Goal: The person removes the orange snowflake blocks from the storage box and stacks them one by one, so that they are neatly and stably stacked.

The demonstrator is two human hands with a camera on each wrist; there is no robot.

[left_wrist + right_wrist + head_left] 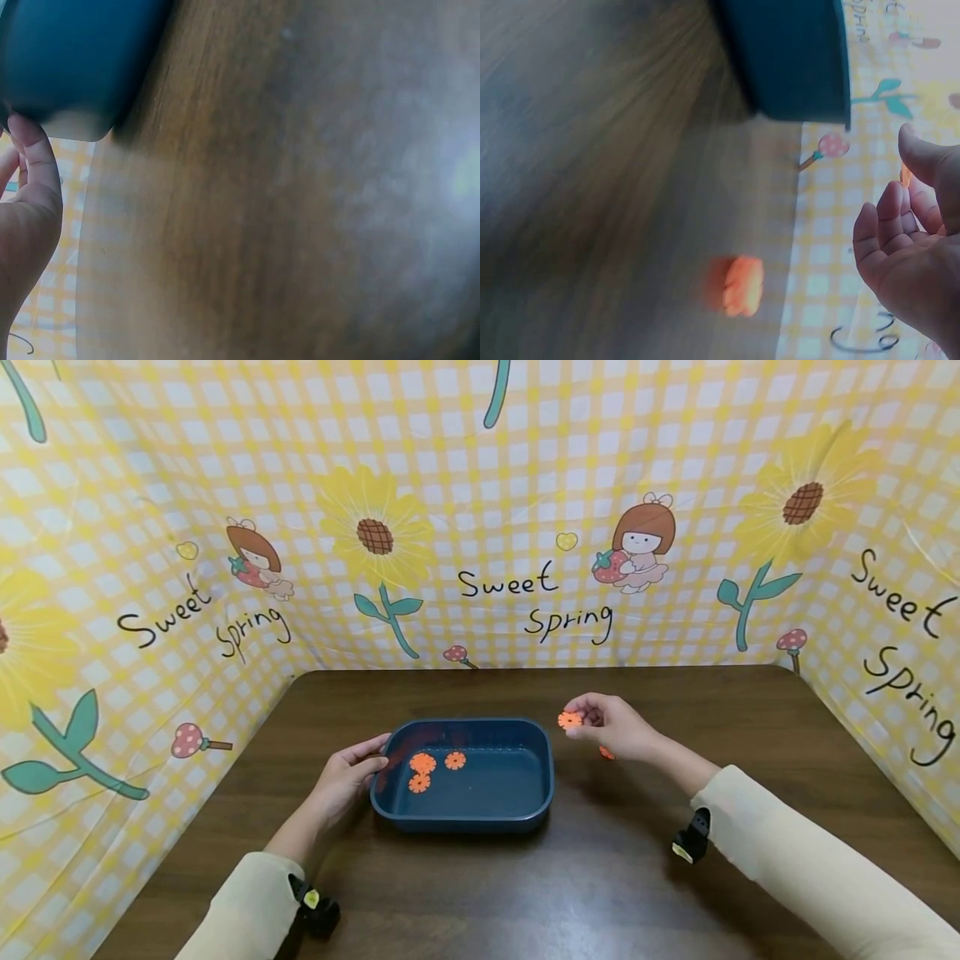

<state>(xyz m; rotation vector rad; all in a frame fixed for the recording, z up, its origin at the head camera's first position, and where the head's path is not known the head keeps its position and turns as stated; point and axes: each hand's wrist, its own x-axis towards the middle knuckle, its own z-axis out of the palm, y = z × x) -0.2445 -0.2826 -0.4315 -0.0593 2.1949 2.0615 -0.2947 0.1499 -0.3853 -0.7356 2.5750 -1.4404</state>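
Note:
A dark blue rectangular tub (465, 825) stands on the table, with several orange flower-shaped discs (455, 761) lying in its left part. My left hand (343, 785) holds the tub's left end, thumb by the rim; in the left wrist view, the thumb (28, 133) meets the tub's edge. Just beyond the tub's right rim, my right hand (611, 724) pinches one orange flower-shaped disc (569, 720) above the table. Below that hand, another orange piece (606, 752) lies on the table, partly hidden; in the right wrist view this orange piece (743, 286) looks thick with a notched edge.
The brown wooden table (480, 893) reaches back to a yellow checked cloth (480, 510) that hangs behind and along both sides. Black wrist cameras sit at the left cuff (318, 914) and the right cuff (692, 839).

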